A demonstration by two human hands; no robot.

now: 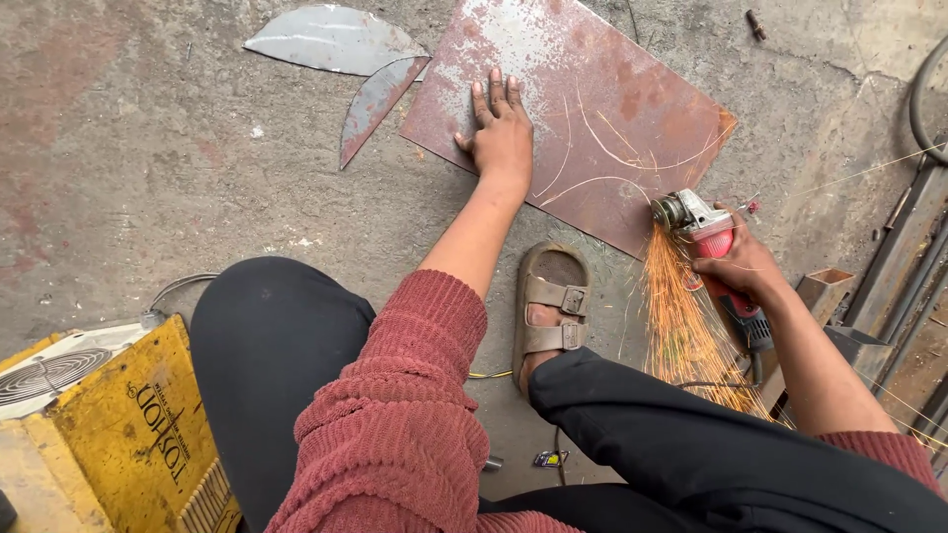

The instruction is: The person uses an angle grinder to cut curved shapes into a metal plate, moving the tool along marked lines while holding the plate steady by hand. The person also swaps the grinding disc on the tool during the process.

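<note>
A rusty square metal sheet (602, 109) lies on the concrete floor, scored with curved bright lines. My left hand (502, 133) presses flat on its near left part, fingers spread. My right hand (743, 265) grips a red angle grinder (713, 242) whose disc meets the sheet's right near edge. Orange sparks (686, 326) spray down toward my leg. My sandalled foot (551, 306) rests just below the sheet.
Two curved cut-off metal pieces (336, 41) (373, 104) lie left of the sheet. A yellow machine with a fan grille (118, 424) stands at the lower left. Steel bars and a square tube (894, 276) lie along the right edge. A cable runs under my leg.
</note>
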